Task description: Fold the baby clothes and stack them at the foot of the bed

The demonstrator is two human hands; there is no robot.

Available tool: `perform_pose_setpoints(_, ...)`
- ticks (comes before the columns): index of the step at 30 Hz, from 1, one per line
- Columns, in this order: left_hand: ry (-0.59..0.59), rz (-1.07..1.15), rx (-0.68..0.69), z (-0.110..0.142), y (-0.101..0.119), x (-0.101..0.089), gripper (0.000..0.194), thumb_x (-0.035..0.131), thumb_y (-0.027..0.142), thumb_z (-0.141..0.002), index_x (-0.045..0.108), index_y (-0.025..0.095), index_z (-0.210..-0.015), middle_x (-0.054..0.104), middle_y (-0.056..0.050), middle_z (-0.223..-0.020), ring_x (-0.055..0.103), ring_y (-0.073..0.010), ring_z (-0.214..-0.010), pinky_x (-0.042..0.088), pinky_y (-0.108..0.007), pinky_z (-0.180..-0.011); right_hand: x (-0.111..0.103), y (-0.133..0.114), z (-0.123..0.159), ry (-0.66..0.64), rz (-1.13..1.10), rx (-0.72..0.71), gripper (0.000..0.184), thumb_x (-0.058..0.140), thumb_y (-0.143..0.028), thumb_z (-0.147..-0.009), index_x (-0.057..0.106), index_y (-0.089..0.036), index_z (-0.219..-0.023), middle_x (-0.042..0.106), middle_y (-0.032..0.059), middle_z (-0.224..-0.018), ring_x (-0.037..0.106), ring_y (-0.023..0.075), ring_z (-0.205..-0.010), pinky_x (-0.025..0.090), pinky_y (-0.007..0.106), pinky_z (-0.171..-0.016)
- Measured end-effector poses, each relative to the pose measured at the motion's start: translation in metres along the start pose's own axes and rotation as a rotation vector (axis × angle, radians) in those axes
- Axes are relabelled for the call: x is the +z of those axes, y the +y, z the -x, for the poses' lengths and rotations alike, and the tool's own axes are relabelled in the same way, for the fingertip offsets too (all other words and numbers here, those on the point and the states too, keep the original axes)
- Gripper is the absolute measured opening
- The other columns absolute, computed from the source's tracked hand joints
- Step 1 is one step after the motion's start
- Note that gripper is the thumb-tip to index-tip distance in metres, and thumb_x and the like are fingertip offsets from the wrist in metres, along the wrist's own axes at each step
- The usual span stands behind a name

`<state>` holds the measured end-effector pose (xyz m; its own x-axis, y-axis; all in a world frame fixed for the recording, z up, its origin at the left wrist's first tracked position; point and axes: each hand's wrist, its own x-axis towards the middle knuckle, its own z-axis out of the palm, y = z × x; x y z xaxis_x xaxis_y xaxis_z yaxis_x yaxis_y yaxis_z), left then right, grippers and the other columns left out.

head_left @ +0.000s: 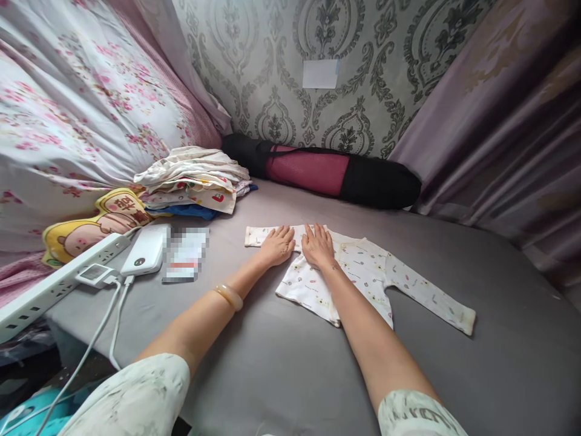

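A small white baby shirt point(358, 269) with a scattered print lies spread on the grey sheet point(281, 375). One of its sleeves points left, while the other slants down to the right. My left hand point(278, 245) rests flat on the left sleeve, fingers stretched out. Close beside it, my right hand point(318, 245) lies flat near that sleeve's shoulder, its fingers extended too. Neither hand grips the cloth. Part of the shirt is hidden under my right hand and forearm.
Folded clothes point(195, 181) are piled at the back left, beside a yellow cartoon cushion point(109, 224). A power strip point(63, 281), a white power bank point(146, 249) and a blurred-out flat object point(186, 254) lie left. A black and red long bag point(313, 172) lies along the wall.
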<state>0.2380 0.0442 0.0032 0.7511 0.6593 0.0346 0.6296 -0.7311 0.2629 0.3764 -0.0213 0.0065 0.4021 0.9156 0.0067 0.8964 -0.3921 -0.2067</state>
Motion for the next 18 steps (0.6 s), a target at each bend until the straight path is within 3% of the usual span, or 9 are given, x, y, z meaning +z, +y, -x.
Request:
perform_pose_setpoints(7, 0.013, -0.056, -0.135, 0.02, -0.061, -0.019, 0.053, 0.027, 0.033, -0.098, 0.038, 0.017, -0.148, 0.033, -0.014, -0.156, 0.027, -0.0276, -0.146, 0.019, -0.05, -0.118, 0.001, 0.0, -0.001, -0.007, 0.003, -0.011, 0.057, 0.02, -0.036, -0.1, 0.029, -0.022, -0.154, 0.023, 0.0088, -0.161, 0.016, 0.0237, -0.148, 0.008, 0.04, -0.119)
perform_pose_setpoints(12, 0.04, -0.076, -0.151, 0.025, -0.081, -0.02, 0.053, 0.026, 0.03, -0.097, 0.041, 0.017, -0.146, 0.033, -0.013, -0.156, 0.024, -0.0277, -0.147, 0.018, -0.049, -0.118, 0.003, 0.001, -0.001, -0.006, -0.005, -0.006, 0.056, 0.021, -0.035, -0.1, 0.029, -0.022, -0.154, 0.023, 0.0087, -0.161, 0.015, 0.0241, -0.148, 0.008, 0.041, -0.119)
perform_pose_setpoints(14, 0.106, -0.077, -0.119, 0.025, -0.085, -0.017, 0.051, 0.027, 0.03, -0.096, 0.044, 0.015, -0.143, 0.037, -0.015, -0.154, 0.028, -0.0281, -0.145, 0.021, -0.049, -0.117, 0.002, 0.001, -0.001, -0.002, -0.027, -0.012, 0.056, 0.021, -0.036, -0.1, 0.03, -0.022, -0.153, 0.022, 0.0078, -0.161, 0.014, 0.0237, -0.148, 0.007, 0.041, -0.119)
perform_pose_setpoints(18, 0.347, -0.051, -0.038, 0.028, -0.088, -0.012, 0.049, 0.035, 0.036, -0.094, 0.049, 0.01, -0.134, 0.046, -0.02, -0.144, 0.037, -0.0299, -0.138, 0.029, -0.045, -0.113, -0.007, 0.004, 0.0, -0.015, -0.167, -0.048, 0.058, 0.027, -0.04, -0.1, 0.03, -0.018, -0.153, 0.023, 0.0075, -0.161, 0.015, 0.0209, -0.149, 0.009, 0.037, -0.12)
